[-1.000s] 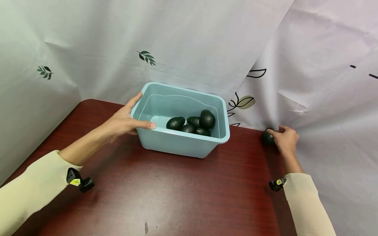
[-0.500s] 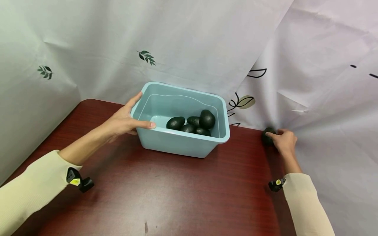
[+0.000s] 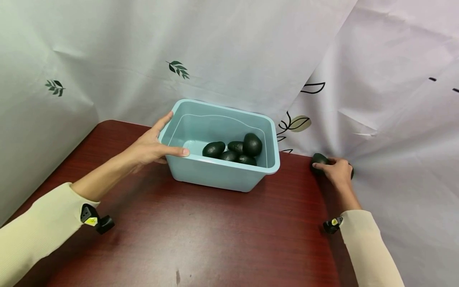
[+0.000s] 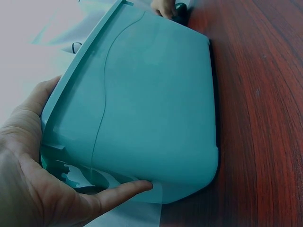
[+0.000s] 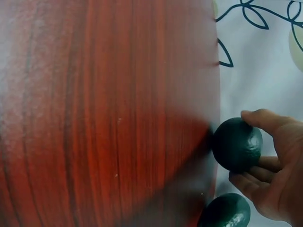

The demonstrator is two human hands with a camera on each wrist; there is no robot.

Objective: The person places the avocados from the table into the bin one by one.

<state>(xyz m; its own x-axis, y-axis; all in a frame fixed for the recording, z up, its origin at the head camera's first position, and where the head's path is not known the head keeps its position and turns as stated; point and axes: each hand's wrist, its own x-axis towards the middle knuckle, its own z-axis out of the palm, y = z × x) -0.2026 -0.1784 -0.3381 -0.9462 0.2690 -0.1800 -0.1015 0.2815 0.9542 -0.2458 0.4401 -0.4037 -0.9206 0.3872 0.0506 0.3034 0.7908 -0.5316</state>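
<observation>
My left hand (image 3: 147, 149) grips the left end of a light blue plastic bin (image 3: 211, 175), its thumb over the near rim. In the left wrist view its fingers (image 4: 35, 99) hold the rim of the same bin. Several dark green avocados (image 3: 252, 144) lie inside, mostly toward the right end. At the table's far right corner, my right hand (image 3: 338, 171) holds an avocado (image 5: 236, 144) between thumb and fingers. A second loose avocado (image 5: 227, 210) lies close beside that hand, mostly hidden behind it in the head view.
The reddish-brown wooden table (image 3: 215, 239) extends toward me. A pale cloth with leaf prints (image 3: 229, 52) hangs close behind the bin and along the right edge, right by the right hand.
My right hand has shifted slightly left with the avocado, and part of another avocado now shows to its right. The left hand and the bin have stayed put.
</observation>
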